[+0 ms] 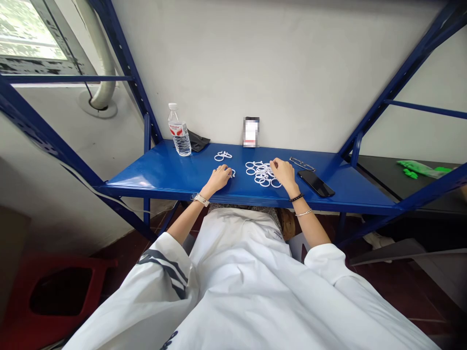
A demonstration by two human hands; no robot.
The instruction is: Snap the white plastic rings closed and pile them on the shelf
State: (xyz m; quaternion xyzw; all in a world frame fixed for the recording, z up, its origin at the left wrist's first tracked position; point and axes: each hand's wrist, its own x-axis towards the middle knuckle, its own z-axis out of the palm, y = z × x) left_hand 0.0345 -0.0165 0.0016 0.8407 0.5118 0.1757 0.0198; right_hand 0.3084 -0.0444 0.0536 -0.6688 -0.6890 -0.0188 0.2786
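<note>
My left hand (220,178) rests low over the blue tabletop, its fingers bent and closed at a white plastic ring (234,173) that pokes out past the fingertips. To the right lies a loose pile of white plastic rings (263,182), several of them overlapping and some with a small tab. My right hand (284,171) is at the pile's right side, thumb and fingers pinched together; what is between them is hidden. Farther back, apart from the pile, a small group of similar rings (223,156) lies on the table.
A water bottle (179,132) stands at the back left beside a black pouch (198,141). A phone-like device (251,132) leans on the wall. Glasses (302,164) and a black phone (315,183) lie right of my right hand. Blue frame posts (386,82) flank the blue table (146,176).
</note>
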